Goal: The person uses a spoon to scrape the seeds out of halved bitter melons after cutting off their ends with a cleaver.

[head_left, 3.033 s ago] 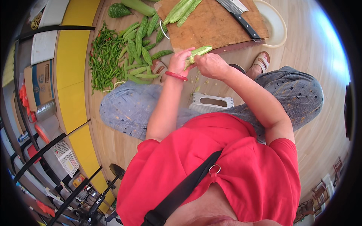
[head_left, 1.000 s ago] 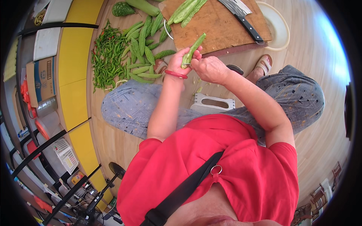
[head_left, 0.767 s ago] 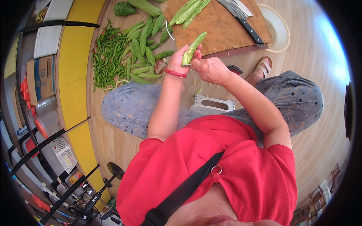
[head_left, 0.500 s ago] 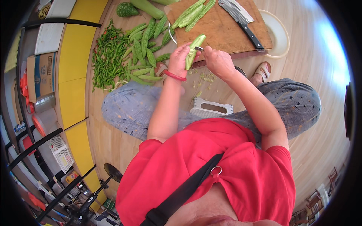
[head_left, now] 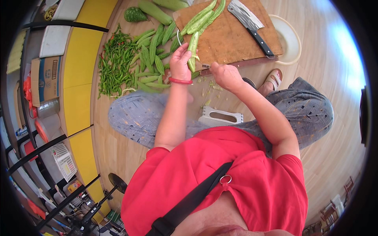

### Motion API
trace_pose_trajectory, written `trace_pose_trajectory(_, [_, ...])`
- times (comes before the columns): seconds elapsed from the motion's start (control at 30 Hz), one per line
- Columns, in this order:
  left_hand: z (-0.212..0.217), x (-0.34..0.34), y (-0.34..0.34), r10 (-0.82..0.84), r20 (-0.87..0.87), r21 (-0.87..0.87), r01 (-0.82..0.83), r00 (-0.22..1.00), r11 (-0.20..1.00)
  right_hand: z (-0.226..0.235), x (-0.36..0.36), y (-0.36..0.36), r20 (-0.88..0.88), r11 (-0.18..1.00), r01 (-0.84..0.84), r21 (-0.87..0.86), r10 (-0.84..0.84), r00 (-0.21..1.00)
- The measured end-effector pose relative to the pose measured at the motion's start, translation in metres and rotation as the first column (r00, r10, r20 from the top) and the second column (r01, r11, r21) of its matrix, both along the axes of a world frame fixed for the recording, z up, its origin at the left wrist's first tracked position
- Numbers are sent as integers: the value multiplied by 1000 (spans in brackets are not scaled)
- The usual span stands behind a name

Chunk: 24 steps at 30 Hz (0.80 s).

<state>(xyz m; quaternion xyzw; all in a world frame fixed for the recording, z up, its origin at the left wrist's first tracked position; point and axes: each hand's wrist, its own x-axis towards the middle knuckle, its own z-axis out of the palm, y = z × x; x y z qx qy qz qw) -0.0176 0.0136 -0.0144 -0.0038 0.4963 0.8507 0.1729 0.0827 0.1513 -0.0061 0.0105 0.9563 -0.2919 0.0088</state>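
My left hand is closed around a halved bitter melon, its pale hollow side showing, above the near left edge of the cutting board. In my right hand, closed, is a small metal tool that looks like a spoon; most of it is hidden by the fingers. Its tip is just right of the melon's lower end, apart from it. Several bitter melon halves lie on the wooden cutting board. A cleaver with a black handle rests at the board's right side.
Whole bitter melons and a pile of green chillies lie on the floor at left, below larger gourds. Pale scraps litter the floor near a small white stool. A white basin sits partly under the board.
The spoon has come out of the melon's hollow as my right hand moved down. My left hand has shifted slightly left and down with the melon, which now stands more upright.
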Motion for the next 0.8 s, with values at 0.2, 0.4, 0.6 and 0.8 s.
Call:
trace_pose_trajectory(0.2, [-2,7,3,-91,166,45,84,982,995,11,-14,-2,-52,881,168,-441,-212,976])
trace_pose_trajectory(0.4, [-16,19,8,-181,246,133,152,952,979,-5,-11,-12,-20,849,155,-505,-191,981])
trace_pose_trajectory(0.6, [-5,0,11,-51,196,0,52,979,999,-7,0,-13,120,900,13,-435,44,992])
trace_pose_trajectory(0.8, [0,-48,45,-107,107,-19,110,988,994,-25,5,-7,156,905,-16,-425,91,984])
